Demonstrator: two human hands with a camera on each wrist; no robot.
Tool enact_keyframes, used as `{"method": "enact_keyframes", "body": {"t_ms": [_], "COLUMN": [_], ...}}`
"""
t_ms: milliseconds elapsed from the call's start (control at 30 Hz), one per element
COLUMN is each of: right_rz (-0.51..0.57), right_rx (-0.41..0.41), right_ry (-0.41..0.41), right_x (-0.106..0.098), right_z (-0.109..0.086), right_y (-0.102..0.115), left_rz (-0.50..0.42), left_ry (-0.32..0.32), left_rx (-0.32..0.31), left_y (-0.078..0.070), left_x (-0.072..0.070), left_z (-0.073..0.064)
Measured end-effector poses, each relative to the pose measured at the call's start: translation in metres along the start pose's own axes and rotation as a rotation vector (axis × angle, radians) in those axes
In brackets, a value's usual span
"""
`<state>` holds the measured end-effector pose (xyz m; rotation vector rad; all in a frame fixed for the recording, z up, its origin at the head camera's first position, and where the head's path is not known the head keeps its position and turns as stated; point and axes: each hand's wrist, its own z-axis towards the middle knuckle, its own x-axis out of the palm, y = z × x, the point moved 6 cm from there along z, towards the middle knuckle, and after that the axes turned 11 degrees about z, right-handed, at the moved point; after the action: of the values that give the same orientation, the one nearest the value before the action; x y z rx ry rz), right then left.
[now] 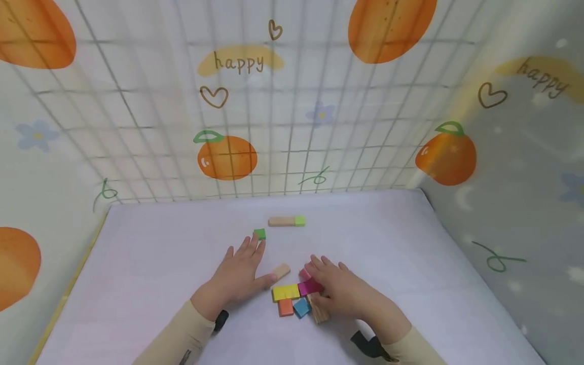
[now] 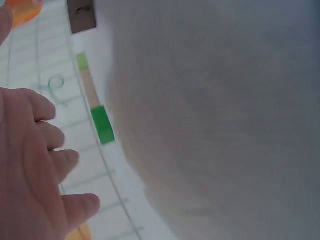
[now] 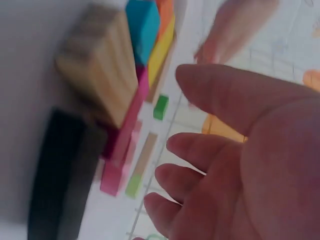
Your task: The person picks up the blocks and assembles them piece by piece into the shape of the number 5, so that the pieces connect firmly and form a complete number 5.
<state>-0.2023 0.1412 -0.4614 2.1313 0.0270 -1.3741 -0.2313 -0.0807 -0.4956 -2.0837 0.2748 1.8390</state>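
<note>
My left hand has its fingers straight, fingertips by a green block. Its thumb is at the end of a plain wooden block; whether they touch, I cannot tell. My right hand reaches over a magenta block and a pink block, partly covering them. In the right wrist view, its loosely bent fingers hold nothing. Beside its thumb in the head view lies a wooden block. A yellow block, an orange block and a blue block sit close together.
Farther back on the white table, a wooden block lies end to end with a light green block. A printed curtain and a wire grid stand behind. A dark, blurred object appears in the right wrist view.
</note>
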Motion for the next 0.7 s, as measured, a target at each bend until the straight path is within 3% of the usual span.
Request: {"method": "enact_keyframes", "body": {"t_ms": [167, 267, 400, 600, 700], "right_rz": [-0.063, -0.116, -0.170, -0.194, -0.189], "right_rx": [-0.044, -0.097, -0.117, 0.046, 0.084], "right_ry": [0.064, 0.097, 0.072, -0.047, -0.056], "right_x": [0.015, 0.023, 0.021, 0.007, 0.009], "right_z": [-0.002, 0.003, 0.010, 0.011, 0.012], "right_y": [0.017, 0.032, 0.042, 0.022, 0.013], "left_rz": [0.069, 0.077, 0.080, 0.060, 0.054], "left_ry": [-0.007, 0.035, 0.063, 0.057, 0.077], "left_rx": [0.020, -0.021, -0.044, -0.047, -0.025], "left_y": [0.001, 0.011, 0.016, 0.012, 0.003], "left_x": [0.002, 0.004, 0.001, -0.002, -0.006], "left_z": [0.023, 0.023, 0.003, -0.034, -0.049]}}
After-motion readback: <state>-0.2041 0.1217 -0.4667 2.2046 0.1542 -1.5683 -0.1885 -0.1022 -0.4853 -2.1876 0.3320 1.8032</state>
